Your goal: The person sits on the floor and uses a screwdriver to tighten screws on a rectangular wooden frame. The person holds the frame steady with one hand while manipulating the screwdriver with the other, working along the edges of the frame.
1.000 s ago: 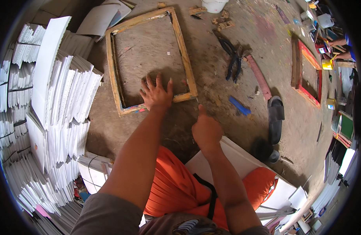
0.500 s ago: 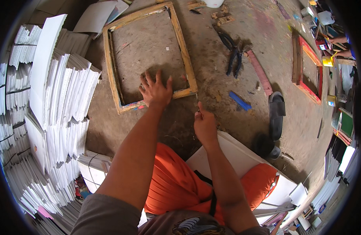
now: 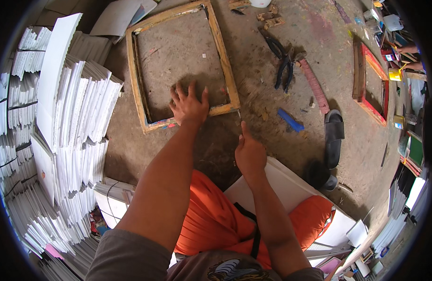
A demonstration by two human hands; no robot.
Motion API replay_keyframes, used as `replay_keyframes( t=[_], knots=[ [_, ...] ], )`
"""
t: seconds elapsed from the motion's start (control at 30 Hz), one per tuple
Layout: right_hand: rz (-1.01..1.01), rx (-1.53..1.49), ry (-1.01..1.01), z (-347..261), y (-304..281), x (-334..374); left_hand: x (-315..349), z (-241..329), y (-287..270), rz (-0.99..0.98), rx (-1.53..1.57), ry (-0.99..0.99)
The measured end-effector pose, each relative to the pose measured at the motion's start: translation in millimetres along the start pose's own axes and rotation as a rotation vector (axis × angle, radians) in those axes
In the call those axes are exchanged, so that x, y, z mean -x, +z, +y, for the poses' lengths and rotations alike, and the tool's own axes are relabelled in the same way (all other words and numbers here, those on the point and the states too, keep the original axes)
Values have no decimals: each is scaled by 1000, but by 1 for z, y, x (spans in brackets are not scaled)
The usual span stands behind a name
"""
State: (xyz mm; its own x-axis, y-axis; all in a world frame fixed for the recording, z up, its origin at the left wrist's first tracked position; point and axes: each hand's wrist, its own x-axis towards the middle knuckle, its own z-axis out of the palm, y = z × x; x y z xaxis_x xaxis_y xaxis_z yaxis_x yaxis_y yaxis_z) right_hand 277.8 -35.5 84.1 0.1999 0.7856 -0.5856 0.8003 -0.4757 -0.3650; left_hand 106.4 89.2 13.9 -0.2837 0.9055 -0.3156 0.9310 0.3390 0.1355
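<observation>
A worn wooden frame (image 3: 229, 70) lies flat on the concrete floor in front of me. My left hand (image 3: 189, 107) rests on its near rail, close to the right corner, with fingers spread into the opening. Just right of that corner, my right hand (image 3: 251, 152) is closed around a slim metal tool (image 3: 240, 115). The tool's thin tip points up at the corner's edge; whether it touches the wood I cannot tell. Its handle is mostly hidden in my fist, so its kind is unclear.
Black-handled pliers (image 3: 285, 70), a pink-wrapped handle (image 3: 313, 86), a blue piece (image 3: 291, 120) and a black sandal (image 3: 334, 138) lie to the right. Farther right are a red-edged frame (image 3: 376, 65) and another person's hand (image 3: 414, 67). Tall stacks of white sheets (image 3: 84, 100) line the left.
The whole view has shifted slightly, moving the floor things a little rightward. My left hand stays on the frame; my right hand keeps its grip on the tool near the corner.
</observation>
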Motion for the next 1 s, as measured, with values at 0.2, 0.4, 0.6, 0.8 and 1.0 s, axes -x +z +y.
replay_keyframes(
  t=[0.2,0.4,0.6,0.8,1.0],
  knots=[
    [-38,-28,53,-7,-4,-2,-1,0,-2,-14,-7,-8],
    [-60,22,108,-24,-11,2,0,-1,0,-1,-2,4],
    [-30,-8,90,-43,-9,-1,1,-7,11,21,-34,87],
    [-60,9,85,-41,-12,-4,1,-7,8,11,-24,101],
    [92,-326,-45,0,21,-19,0,-5,15,24,-30,101]
  ],
)
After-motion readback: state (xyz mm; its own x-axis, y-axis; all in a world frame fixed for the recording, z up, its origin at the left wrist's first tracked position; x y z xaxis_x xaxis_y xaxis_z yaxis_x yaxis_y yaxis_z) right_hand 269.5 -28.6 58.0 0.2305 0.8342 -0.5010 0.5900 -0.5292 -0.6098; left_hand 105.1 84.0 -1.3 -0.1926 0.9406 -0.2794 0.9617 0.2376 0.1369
